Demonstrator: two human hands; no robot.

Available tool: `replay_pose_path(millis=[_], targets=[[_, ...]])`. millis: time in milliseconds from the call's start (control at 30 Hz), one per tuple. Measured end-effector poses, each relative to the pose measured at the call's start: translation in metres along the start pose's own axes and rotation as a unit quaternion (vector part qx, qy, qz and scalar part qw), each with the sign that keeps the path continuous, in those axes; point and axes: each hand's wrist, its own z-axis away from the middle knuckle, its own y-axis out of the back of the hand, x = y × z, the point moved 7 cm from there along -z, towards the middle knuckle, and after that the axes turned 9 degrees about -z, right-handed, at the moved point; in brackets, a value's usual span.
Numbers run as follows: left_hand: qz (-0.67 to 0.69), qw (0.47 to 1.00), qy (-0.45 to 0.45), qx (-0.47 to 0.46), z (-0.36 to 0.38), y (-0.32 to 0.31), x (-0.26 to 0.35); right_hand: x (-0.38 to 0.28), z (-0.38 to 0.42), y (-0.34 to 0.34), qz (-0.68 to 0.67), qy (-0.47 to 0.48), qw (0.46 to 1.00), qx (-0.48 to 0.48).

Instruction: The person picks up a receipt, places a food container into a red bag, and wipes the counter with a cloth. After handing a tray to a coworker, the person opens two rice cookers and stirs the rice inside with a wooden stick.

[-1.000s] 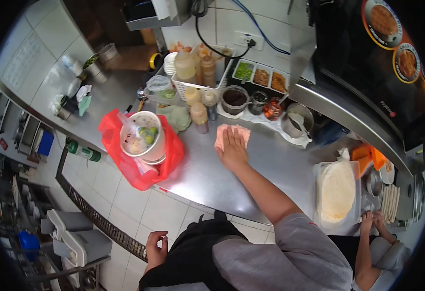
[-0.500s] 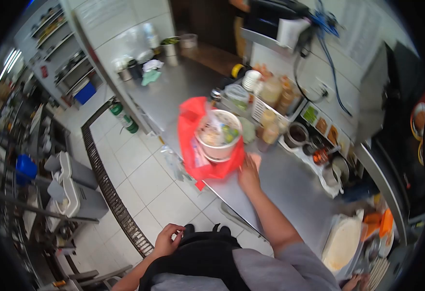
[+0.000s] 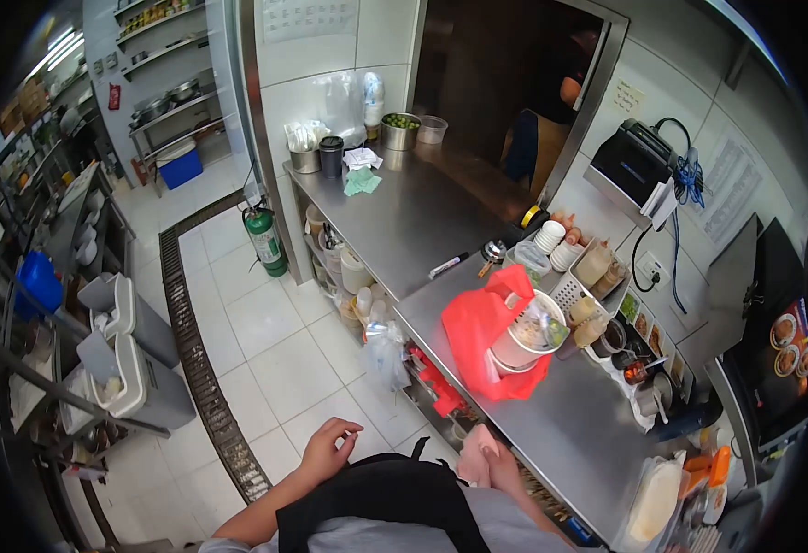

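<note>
My right hand [image 3: 503, 468] grips a pink cloth [image 3: 473, 456] close to my body, beside the counter's front edge. My left hand [image 3: 328, 447] hangs over the floor in front of my waist, holding nothing, its fingers loosely curled and apart. On the steel counter stands a red plastic bag [image 3: 468, 336], pulled down around white round tubs [image 3: 517, 346] that are stacked one on another. The upper tub carries clear-wrapped food with some green in it. Neither hand touches the bag.
Sauce bottles fill a white basket [image 3: 572, 293] behind the bag. A marker [image 3: 445, 265] lies on the counter [image 3: 367, 217]. Grey bins [image 3: 141, 382] and a floor drain [image 3: 197, 359] are at left, near a green fire extinguisher [image 3: 264, 241]. Another person [image 3: 538, 138] stands beyond the opening.
My right hand has drawn back from beside the red bag toward my body, bringing the pink cloth along. The view has turned, showing more of the far counter. My left hand stays near my waist.
</note>
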Motion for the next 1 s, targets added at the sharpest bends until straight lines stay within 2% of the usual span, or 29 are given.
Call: replay_pose_path(millis=[33,67,167,200,267,333,400,433,500,533,600,667,733,800,833,900,933,1000], targets=[[0.001,1.000,0.023,0.013,-0.007,0.017,-0.013,0.005,-0.008,-0.022,-0.123,-0.084,0.988,-0.043],[0.002,1.000,0.014,0.007,-0.011,0.029,-0.026,0.004,-0.014,-0.045,-0.244,-0.163,0.952,-0.085],[0.008,0.997,0.015,0.081,-0.015,0.069,-0.069,-0.050,-0.032,-0.100,-0.310,-0.138,0.933,-0.123],[0.007,0.998,0.000,0.065,-0.016,0.075,-0.072,-0.061,-0.041,-0.116,-0.345,-0.120,0.921,-0.139],[0.000,0.993,0.081,0.081,-0.014,0.095,-0.095,-0.081,-0.075,-0.128,-0.267,0.006,0.959,-0.100],[0.022,0.993,0.087,0.075,-0.016,0.098,-0.122,-0.163,-0.081,-0.128,-0.087,0.175,0.981,-0.004],[0.057,0.987,0.125,0.089,-0.020,0.101,-0.154,-0.205,-0.098,-0.128,0.077,0.243,0.966,0.044],[0.068,0.983,0.138,0.097,-0.024,0.104,-0.167,-0.212,-0.110,-0.131,0.074,0.245,0.965,0.049],[0.086,0.979,0.144,0.118,-0.043,0.109,-0.183,-0.247,-0.130,-0.142,0.273,0.419,0.860,0.102],[0.083,0.976,0.157,0.125,-0.053,0.113,-0.190,-0.237,-0.157,-0.148,0.274,0.430,0.854,0.102],[0.090,0.972,0.174,0.129,-0.078,0.118,-0.203,-0.179,-0.220,-0.176,0.486,0.360,0.790,0.105],[0.070,0.973,0.161,0.149,-0.107,0.124,-0.224,-0.146,-0.246,-0.194,0.440,0.222,0.870,0.011],[0.060,0.972,0.148,0.170,-0.138,0.139,-0.235,-0.154,-0.242,-0.202,0.441,0.298,0.843,0.077],[0.051,0.976,0.118,0.176,-0.182,0.151,-0.243,-0.162,-0.248,-0.206,0.456,0.278,0.840,0.090],[0.061,0.975,0.134,0.167,-0.198,0.151,-0.251,-0.169,-0.262,-0.202,0.450,0.277,0.841,0.111],[0.064,0.975,0.161,0.141,-0.231,0.159,-0.249,-0.162,-0.272,-0.204,0.413,0.275,0.867,0.052],[0.063,0.976,0.163,0.132,-0.257,0.158,-0.244,-0.164,-0.277,-0.197,0.412,0.259,0.870,0.073],[0.069,0.983,0.146,0.083,-0.316,0.153,-0.231,-0.170,-0.283,-0.200,0.385,0.268,0.882,0.052]])
